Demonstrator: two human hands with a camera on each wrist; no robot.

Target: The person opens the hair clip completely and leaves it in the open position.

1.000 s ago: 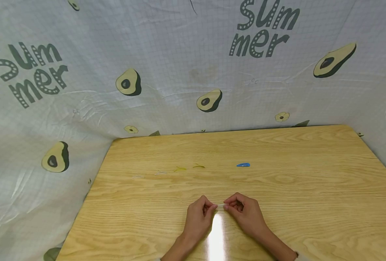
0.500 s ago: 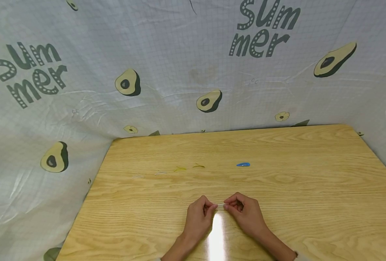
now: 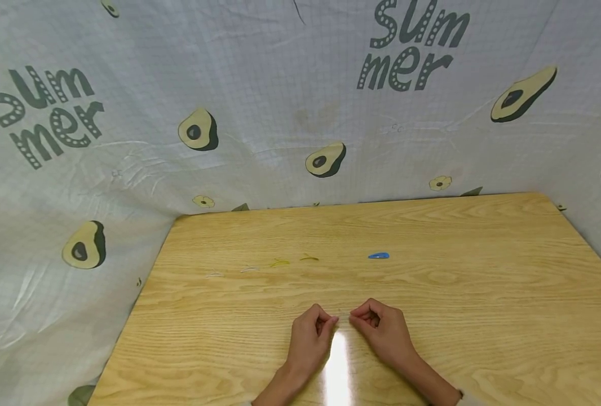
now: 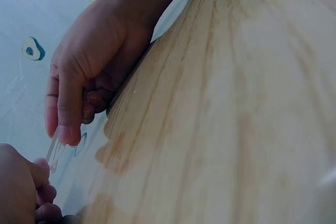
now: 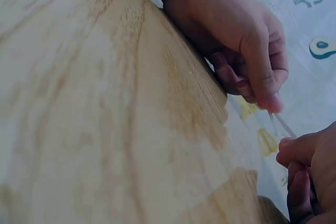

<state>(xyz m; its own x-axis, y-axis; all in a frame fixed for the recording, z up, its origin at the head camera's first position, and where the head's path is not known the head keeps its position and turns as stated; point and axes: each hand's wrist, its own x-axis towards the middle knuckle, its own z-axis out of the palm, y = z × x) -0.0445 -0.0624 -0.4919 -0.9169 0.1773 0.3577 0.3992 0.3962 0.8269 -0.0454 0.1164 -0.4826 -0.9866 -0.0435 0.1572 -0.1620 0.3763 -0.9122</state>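
Note:
Both hands rest near the front edge of the wooden table (image 3: 483, 293), fingertips facing each other. My left hand (image 3: 334, 321) and right hand (image 3: 354, 320) each pinch one end of a small clear hair clip (image 3: 344, 319). In the left wrist view the left hand (image 4: 62, 139) holds the clear clip (image 4: 53, 152) by its tip, and the right hand (image 4: 21, 184) meets it from below. In the right wrist view the right hand (image 5: 272, 106) pinches the same clip (image 5: 282, 125), with the left hand (image 5: 307, 169) at its other end.
A blue clip (image 3: 379, 256) lies mid-table beyond the hands. Left of it lie two yellow clips (image 3: 309, 259) (image 3: 280, 263) and two clear ones (image 3: 250, 269) (image 3: 214, 276). A pale cloth printed with avocados (image 3: 300, 113) hangs round the table's back and sides.
Almost nothing: both hands stay in place on the clip; the right hand has shifted very slightly up and right.

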